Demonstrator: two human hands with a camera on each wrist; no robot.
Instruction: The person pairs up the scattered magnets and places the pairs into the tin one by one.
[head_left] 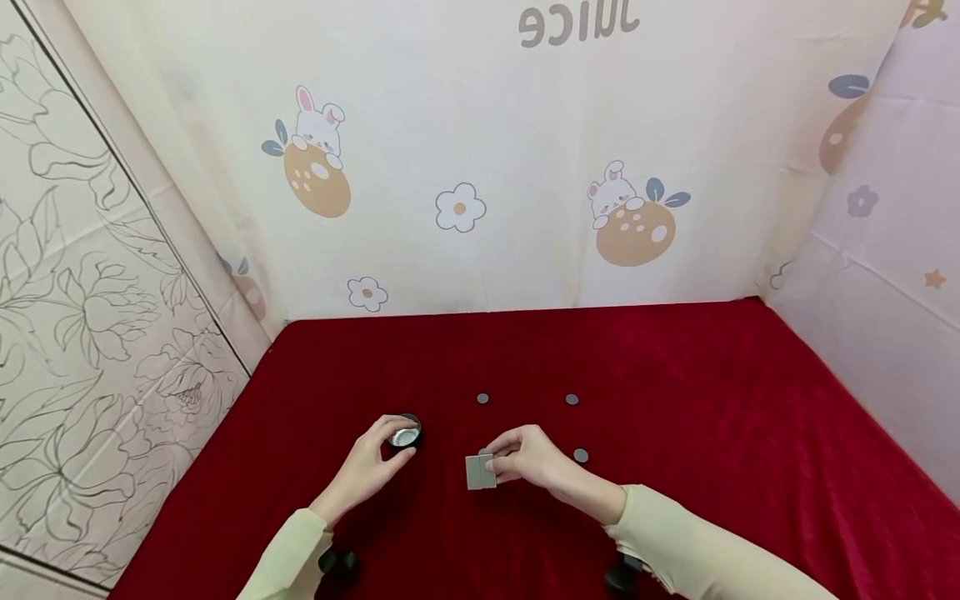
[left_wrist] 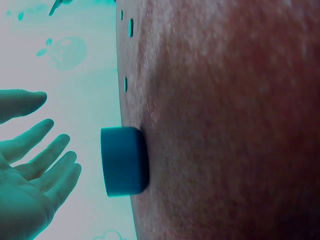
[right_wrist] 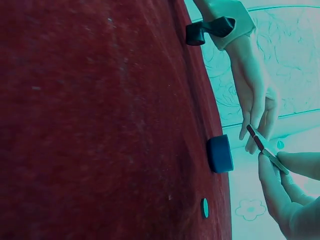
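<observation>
My right hand pinches a small flat grey square between thumb and fingers, held up above the red cloth. A thin seam runs down its middle; in the right wrist view the square shows edge-on as two thin lengths in line. My left hand hovers beside a small round dark dish with a shiny inside. The left wrist view shows this hand with spread fingers, apart from the dish. One small grey disc is mostly hidden behind the square and the right fingers.
More small grey discs lie flat on the red cloth: a far left disc, a far right disc and a nearer disc by the right wrist. A printed curtain hangs behind the table.
</observation>
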